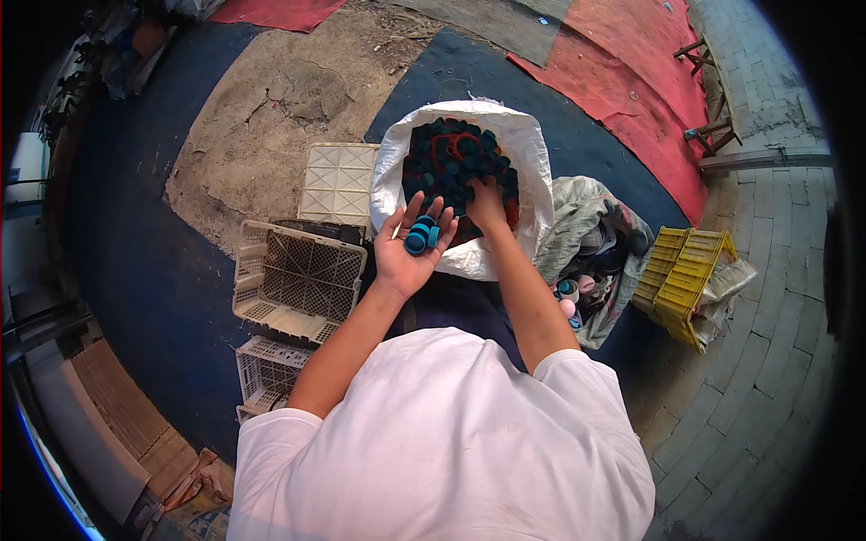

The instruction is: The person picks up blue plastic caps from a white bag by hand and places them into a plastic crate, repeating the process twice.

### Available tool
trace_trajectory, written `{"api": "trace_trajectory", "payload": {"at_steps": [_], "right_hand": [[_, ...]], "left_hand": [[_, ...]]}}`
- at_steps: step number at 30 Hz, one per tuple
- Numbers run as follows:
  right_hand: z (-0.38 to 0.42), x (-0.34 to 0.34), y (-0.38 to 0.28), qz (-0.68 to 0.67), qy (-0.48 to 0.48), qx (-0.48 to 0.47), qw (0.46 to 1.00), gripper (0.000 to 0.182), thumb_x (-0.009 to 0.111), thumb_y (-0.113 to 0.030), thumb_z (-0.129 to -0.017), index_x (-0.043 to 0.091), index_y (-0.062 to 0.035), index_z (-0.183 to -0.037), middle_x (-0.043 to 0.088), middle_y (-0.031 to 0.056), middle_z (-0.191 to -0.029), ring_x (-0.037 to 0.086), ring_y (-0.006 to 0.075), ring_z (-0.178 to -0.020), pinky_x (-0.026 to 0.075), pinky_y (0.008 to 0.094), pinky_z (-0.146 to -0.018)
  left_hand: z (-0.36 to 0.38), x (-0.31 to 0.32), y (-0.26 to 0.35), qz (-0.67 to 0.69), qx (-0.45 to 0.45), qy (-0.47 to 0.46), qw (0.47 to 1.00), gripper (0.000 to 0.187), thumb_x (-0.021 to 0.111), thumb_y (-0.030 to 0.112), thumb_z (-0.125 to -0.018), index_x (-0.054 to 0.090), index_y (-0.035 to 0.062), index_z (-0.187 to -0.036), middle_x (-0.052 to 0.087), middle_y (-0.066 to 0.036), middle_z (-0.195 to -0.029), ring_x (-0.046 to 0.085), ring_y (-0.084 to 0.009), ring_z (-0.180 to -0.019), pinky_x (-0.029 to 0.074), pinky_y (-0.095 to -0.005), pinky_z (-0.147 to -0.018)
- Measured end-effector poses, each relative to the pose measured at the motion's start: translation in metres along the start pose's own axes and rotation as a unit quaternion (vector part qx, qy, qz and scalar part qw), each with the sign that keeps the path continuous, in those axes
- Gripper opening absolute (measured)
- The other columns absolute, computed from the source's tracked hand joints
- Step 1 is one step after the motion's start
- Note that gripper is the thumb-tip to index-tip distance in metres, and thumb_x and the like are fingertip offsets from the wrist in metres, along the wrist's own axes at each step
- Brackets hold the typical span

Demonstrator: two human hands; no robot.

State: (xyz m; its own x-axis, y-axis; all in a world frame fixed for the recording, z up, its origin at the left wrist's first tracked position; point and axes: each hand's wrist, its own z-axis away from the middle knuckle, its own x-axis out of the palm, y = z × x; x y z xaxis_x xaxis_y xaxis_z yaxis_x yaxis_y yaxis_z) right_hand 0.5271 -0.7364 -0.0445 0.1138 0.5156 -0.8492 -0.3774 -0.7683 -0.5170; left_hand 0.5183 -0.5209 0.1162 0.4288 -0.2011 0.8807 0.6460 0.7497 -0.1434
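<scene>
My left hand [409, 257] is palm up at the near side of a white woven sack [539, 171]. Its slightly curled fingers cradle several small teal-and-black round pieces [421, 234], like caps or short rolls. Inside the sack lies a heap of similar dark teal pieces [456, 162], with orange-red rings [440, 147] among them. My right hand [487, 206] reaches into the heap from the right, its fingers bent down among the pieces. The fingertips are partly hidden, and I cannot make out what they pinch.
Left of the sack are an upturned white crate [338, 185], an open pale crate [302, 270] and another crate [269, 365]. At right stand a grey-green sack [573, 194] of mixed items and yellow crates [681, 279]. Wooden stools [708, 131] stand farther off.
</scene>
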Motion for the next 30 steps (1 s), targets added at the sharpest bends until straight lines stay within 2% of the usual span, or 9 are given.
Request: {"api": "trace_trajectory", "payload": {"at_steps": [6, 12, 15, 18, 21, 24, 25, 28, 30], "right_hand": [[-0.006, -0.004, 0.013, -0.022, -0.023, 0.001, 1.000, 0.027, 0.070, 0.002, -0.075, 0.070, -0.0073, -0.101, 0.058, 0.0214, -0.121, 0.060, 0.0464, -0.109, 0.054, 0.0503, -0.095], [-0.001, -0.019, 0.020, -0.060, -0.034, -0.004, 0.998, 0.027, 0.075, -0.002, -0.072, 0.071, -0.0072, -0.099, 0.063, 0.0205, -0.109, 0.064, 0.0426, -0.103, 0.054, 0.0462, -0.091], [0.003, -0.029, 0.019, -0.121, 0.041, -0.012, 0.992, 0.034, 0.079, -0.006, -0.070, 0.073, -0.0082, -0.104, 0.068, 0.0195, -0.104, 0.068, 0.0388, -0.098, 0.055, 0.0419, -0.088], [0.013, -0.066, 0.000, -0.267, 0.012, 0.064, 0.961, 0.033, 0.083, -0.011, -0.076, 0.074, -0.0067, -0.108, 0.074, 0.0129, -0.097, 0.072, 0.0246, -0.088, 0.056, 0.0337, -0.079], [0.026, -0.091, -0.022, -0.465, -0.001, 0.086, 0.881, 0.029, 0.083, -0.013, -0.085, 0.072, -0.0035, -0.110, 0.076, 0.0054, -0.094, 0.070, 0.0109, -0.084, 0.054, 0.0245, -0.072], [0.044, -0.127, -0.062, -0.554, 0.005, 0.058, 0.831, 0.027, 0.080, -0.010, -0.090, 0.070, -0.0023, -0.114, 0.075, 0.0011, -0.094, 0.068, 0.0063, -0.085, 0.052, 0.0190, -0.071], [0.049, -0.137, -0.074, -0.551, -0.007, 0.055, 0.833, 0.030, 0.080, -0.008, -0.090, 0.068, -0.0011, -0.117, 0.073, 0.0033, -0.099, 0.070, 0.0099, -0.089, 0.055, 0.0209, -0.075], [0.056, -0.140, -0.100, -0.530, 0.054, -0.084, 0.842, 0.027, 0.078, -0.008, -0.091, 0.070, -0.0001, -0.115, 0.071, 0.0058, -0.107, 0.071, 0.0125, -0.096, 0.058, 0.0245, -0.081], [0.061, -0.151, -0.115, -0.461, 0.063, -0.105, 0.879, 0.020, 0.078, -0.005, -0.088, 0.074, -0.0018, -0.107, 0.069, 0.0085, -0.112, 0.071, 0.0153, -0.100, 0.060, 0.0279, -0.086]], "left_hand": [[-0.004, 0.002, -0.001, -0.020, -0.002, 0.004, 1.000, 0.033, 0.057, 0.028, -0.102, 0.070, 0.0114, -0.128, 0.064, -0.016, -0.134, 0.058, -0.0343, -0.128, 0.042, -0.0500, -0.118], [-0.012, 0.005, -0.005, -0.032, -0.006, 0.011, 0.999, 0.034, 0.055, 0.027, -0.101, 0.069, 0.0103, -0.128, 0.064, -0.017, -0.133, 0.059, -0.0353, -0.127, 0.043, -0.0508, -0.117], [-0.014, 0.008, -0.005, -0.034, -0.005, 0.008, 0.999, 0.036, 0.054, 0.027, -0.101, 0.067, 0.0094, -0.130, 0.063, -0.017, -0.133, 0.058, -0.0362, -0.128, 0.044, -0.0514, -0.117], [-0.016, 0.012, -0.004, -0.041, 0.004, 0.012, 0.999, 0.038, 0.053, 0.027, -0.102, 0.064, 0.0082, -0.132, 0.063, -0.018, -0.134, 0.058, -0.0366, -0.129, 0.044, -0.0520, -0.117], [-0.019, 0.013, -0.001, -0.033, 0.009, 0.003, 0.999, 0.038, 0.053, 0.027, -0.103, 0.062, 0.0043, -0.133, 0.062, -0.019, -0.136, 0.057, -0.0387, -0.130, 0.043, -0.0525, -0.117], [-0.021, 0.020, -0.003, -0.044, 0.019, 0.009, 0.999, 0.038, 0.053, 0.026, -0.103, 0.061, 0.0030, -0.133, 0.062, -0.019, -0.136, 0.056, -0.0397, -0.132, 0.043, -0.0531, -0.117], [-0.024, 0.018, -0.003, -0.054, 0.021, 0.004, 0.998, 0.039, 0.049, 0.026, -0.105, 0.060, 0.0034, -0.134, 0.060, -0.020, -0.137, 0.055, -0.0417, -0.133, 0.042, -0.0539, -0.119], [-0.030, 0.014, -0.004, -0.083, 0.022, -0.013, 0.996, 0.039, 0.048, 0.029, -0.106, 0.059, 0.0049, -0.135, 0.059, -0.020, -0.138, 0.057, -0.0390, -0.131, 0.049, -0.0523, -0.112], [-0.031, 0.014, -0.003, -0.058, -0.001, -0.036, 0.998, 0.039, 0.048, 0.030, -0.107, 0.058, 0.0066, -0.136, 0.060, -0.018, -0.137, 0.060, -0.0366, -0.127, 0.055, -0.0503, -0.105]]}}
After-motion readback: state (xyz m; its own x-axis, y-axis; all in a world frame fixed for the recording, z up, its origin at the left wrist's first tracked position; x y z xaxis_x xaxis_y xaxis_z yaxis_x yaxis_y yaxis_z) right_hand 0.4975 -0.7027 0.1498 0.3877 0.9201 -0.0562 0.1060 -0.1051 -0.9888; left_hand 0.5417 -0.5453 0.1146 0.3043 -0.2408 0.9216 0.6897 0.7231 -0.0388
